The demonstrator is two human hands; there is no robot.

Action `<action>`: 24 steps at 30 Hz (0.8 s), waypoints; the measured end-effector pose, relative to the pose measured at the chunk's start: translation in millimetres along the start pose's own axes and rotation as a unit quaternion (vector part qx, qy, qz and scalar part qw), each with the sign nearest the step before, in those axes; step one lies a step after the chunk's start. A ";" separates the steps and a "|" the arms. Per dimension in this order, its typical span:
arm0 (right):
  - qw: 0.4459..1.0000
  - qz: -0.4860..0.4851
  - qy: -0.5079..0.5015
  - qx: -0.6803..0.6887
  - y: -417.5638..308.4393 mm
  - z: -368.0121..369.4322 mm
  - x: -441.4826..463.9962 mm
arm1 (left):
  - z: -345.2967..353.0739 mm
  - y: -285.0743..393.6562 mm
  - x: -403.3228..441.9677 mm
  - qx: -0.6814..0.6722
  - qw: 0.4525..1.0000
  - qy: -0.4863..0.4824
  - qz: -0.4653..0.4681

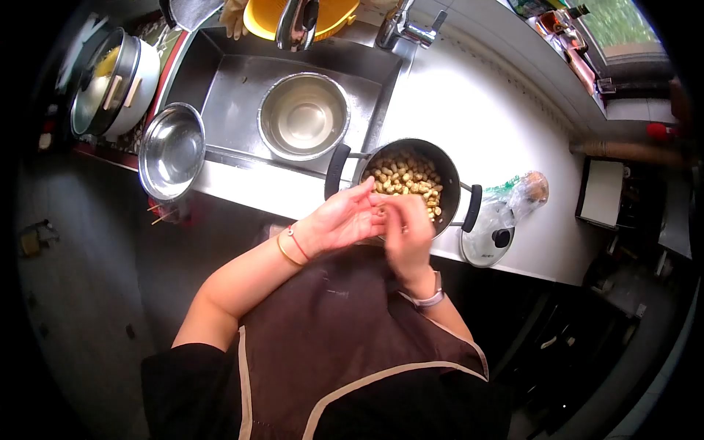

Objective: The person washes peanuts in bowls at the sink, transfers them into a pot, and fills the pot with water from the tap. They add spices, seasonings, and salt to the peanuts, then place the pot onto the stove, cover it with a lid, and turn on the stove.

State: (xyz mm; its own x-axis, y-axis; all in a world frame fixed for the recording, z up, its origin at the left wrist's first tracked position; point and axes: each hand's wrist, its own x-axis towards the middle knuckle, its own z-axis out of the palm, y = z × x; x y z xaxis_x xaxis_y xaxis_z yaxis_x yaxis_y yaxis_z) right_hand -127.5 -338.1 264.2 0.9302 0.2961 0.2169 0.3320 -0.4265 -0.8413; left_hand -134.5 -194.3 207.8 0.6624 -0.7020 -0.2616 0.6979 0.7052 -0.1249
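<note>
A dark two-handled pot (455,176) on the white counter holds many peanuts in their shells (411,176). At its near rim, my left hand (343,218) is turned palm up, with the thumb apart and the fingers stretched out. My right hand (409,238) is curled and slightly blurred, its fingertips pinched together over the left fingers. Whatever lies between those fingertips is too small and hidden to make out. Both hands cover the near part of the pot.
A metal pot with water (304,117) stands in the sink (231,92). Left of it, a steel bowl (173,150) overhangs the counter edge. A glass lid (484,246) and a clear plastic bag (506,202) lie right. A yellow basket (334,18) sits behind the faucet (297,26).
</note>
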 end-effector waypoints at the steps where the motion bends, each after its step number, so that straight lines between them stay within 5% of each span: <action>1: 0.998 0.044 0.028 0.018 10.5 -5.9 0.1 | 6.8 -0.5 2.0 -0.001 1.000 -0.001 0.002; 3: 0.961 0.192 0.093 0.178 16.5 -20.0 7.2 | 24.4 -0.7 5.1 0.159 0.980 0.114 0.030; 5: 0.917 0.247 0.158 0.272 21.0 -33.8 11.7 | 29.5 -2.3 10.1 0.242 0.964 0.105 0.032; 7: 0.961 0.162 0.164 0.154 19.5 -32.6 9.7 | 27.2 -4.4 15.8 0.449 0.879 0.088 0.133; 8: 0.982 0.078 0.166 0.034 16.1 -30.1 7.1 | 23.9 -4.3 15.4 0.449 0.880 0.088 0.130; 11: 0.982 -0.145 -0.028 -0.122 3.3 -9.1 -4.7 | 9.5 -3.8 0.1 0.054 0.998 -0.008 -0.028; 12: 0.969 -0.128 -0.096 -0.191 -11.6 -3.2 -9.1 | 12.5 -10.7 -5.8 0.026 0.994 0.095 0.036; 15: 0.970 -0.171 -0.106 -0.133 -11.2 -8.5 -23.9 | 2.5 2.9 -51.8 0.071 0.975 0.197 0.071; 16: 0.974 -0.158 -0.079 -0.141 -5.3 -21.3 -27.5 | 7.0 15.5 -79.5 0.075 0.982 0.161 0.057; 18: 0.984 -0.075 0.082 -0.139 27.0 -42.9 -35.2 | -8.2 34.3 -144.3 0.093 0.957 0.243 0.126; 19: 0.975 0.011 0.127 -0.181 36.8 -59.7 -40.1 | -17.5 40.7 -173.6 0.092 0.938 0.270 0.197; 21: 0.937 0.268 0.222 -0.041 80.4 -77.8 -62.2 | -63.0 59.4 -243.6 0.057 0.880 0.381 0.278; 24: 0.891 0.415 0.152 0.107 101.5 -87.5 -75.6 | -177.8 92.0 -367.6 0.043 0.722 0.591 0.356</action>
State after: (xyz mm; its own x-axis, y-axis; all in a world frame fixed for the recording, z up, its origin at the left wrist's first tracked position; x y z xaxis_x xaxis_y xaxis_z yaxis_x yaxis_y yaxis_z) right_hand -150.4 -478.5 205.8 0.8518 -0.3033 -0.4272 -0.4968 -0.2086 -0.8424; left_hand -362.2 146.4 122.3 0.2018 0.4478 -0.8711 0.3428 0.8008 0.4911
